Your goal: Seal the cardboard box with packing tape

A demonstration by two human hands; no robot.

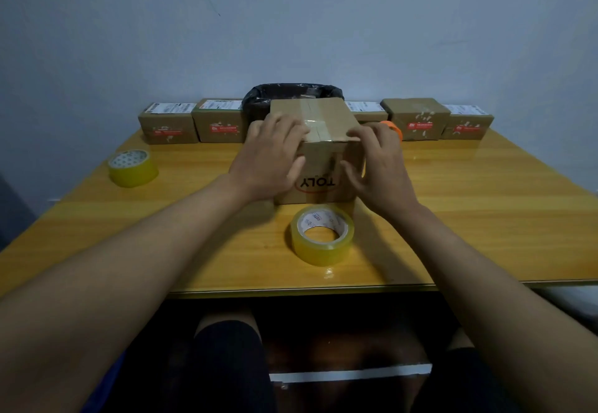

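Observation:
A brown cardboard box with an upside-down red logo on its front stands in the middle of the wooden table. Clear tape runs along its closed top seam and down the front. My left hand lies over the box's front left top edge, fingers spread flat on it. My right hand presses on the front right corner, thumb on the front face. A roll of clear packing tape lies flat on the table just in front of the box, free of both hands.
A second tape roll lies at the left. Several small labelled cardboard boxes line the table's back edge, with a black-lined bin behind the middle one. An orange object peeks out right of the box.

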